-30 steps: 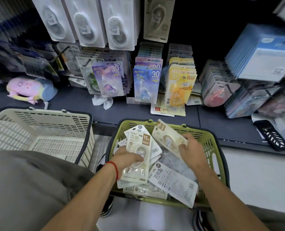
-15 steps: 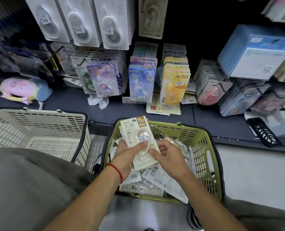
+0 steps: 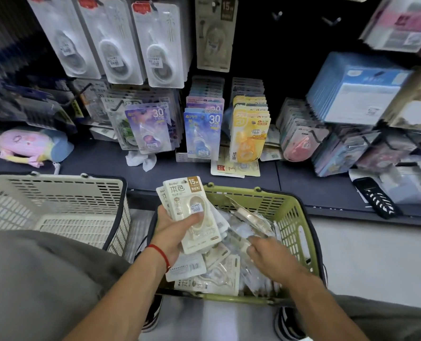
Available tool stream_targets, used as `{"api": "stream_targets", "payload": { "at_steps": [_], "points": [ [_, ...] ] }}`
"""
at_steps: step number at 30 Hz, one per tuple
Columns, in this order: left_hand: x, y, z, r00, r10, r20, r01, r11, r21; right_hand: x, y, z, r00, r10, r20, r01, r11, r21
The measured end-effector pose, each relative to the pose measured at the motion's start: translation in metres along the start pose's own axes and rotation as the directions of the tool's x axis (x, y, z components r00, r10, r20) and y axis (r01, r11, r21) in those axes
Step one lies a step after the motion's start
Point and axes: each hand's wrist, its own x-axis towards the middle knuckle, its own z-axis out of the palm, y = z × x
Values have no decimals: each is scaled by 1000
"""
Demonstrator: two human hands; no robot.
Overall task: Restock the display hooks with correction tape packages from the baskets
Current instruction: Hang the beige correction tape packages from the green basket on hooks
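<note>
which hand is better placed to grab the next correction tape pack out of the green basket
Right. The right hand is down among the loose packs in the green basket, while the left hand already grips a stack of packages above it.

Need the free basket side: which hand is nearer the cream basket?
Left. The left hand is just right of the cream basket; the right hand is farther right, inside the green basket.

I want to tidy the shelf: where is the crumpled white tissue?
In the head view, the crumpled white tissue lies on the dark shelf, left of centre, just below the purple 30 package, beyond both baskets.
</note>
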Motion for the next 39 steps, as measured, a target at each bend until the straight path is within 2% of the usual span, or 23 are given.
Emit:
{"api": "stream_targets", "payload": {
  "at_steps": [3, 4, 6, 8, 10, 11, 13, 17, 20, 23, 27, 32, 35, 39],
  "points": [
    [-6, 9, 1, 998, 50, 38, -51, 998, 40, -6, 22, -27, 964, 212, -159, -171, 956, 240],
    [-8, 15, 3, 996, 73, 47, -75, 995, 59, -8, 24, -38, 936, 287, -204, -195, 904, 380],
    [-10, 28, 8, 992, 105, 75, -111, 990, 82, -8, 16, -59, 884, 396, -248, -122, 709, 695],
    [-13, 45, 19, 984, 122, 129, -132, 989, 70, -6, -5, -82, 889, 405, -215, 3, 464, 886],
    [-19, 67, 34, 968, 156, 196, -175, 981, 83, -7, -32, -104, 921, 339, -192, 101, 268, 958],
    [-22, 79, 42, 957, 176, 232, -202, 975, 95, -8, -45, -116, 935, 293, -199, 146, 195, 970],
    [-30, 105, 56, 932, 212, 295, -253, 962, 107, -9, -66, -138, 942, 237, -238, 211, 134, 968],
    [-41, 156, 74, 883, 301, 361, -379, 911, 166, -8, -88, -174, 953, 80, -293, 283, 116, 952],
    [-41, 186, 83, 854, 373, 364, -448, 881, 149, -2, -102, -196, 927, -50, -372, 373, 244, 895],
    [-32, 210, 84, 823, 463, 329, -512, 855, 78, 16, -113, -216, 917, -29, -397, 386, 306, 870],
    [-18, 231, 81, 756, 579, 306, -618, 785, 41, 43, -122, -236, 898, -41, -438, 404, 474, 782],
    [5, 237, 62, 715, 696, 73, -698, 715, 25, 77, -130, -258, 763, -45, -644, 509, 657, 556],
    [7, 240, 51, 644, 765, -22, -763, 644, 63, 95, -135, -260, 719, -68, -691, 550, 663, 507],
    [6, 246, 46, 557, 828, -66, -816, 560, 142, 111, -145, -262, 664, -58, -745, 572, 681, 457]
  ]
}}
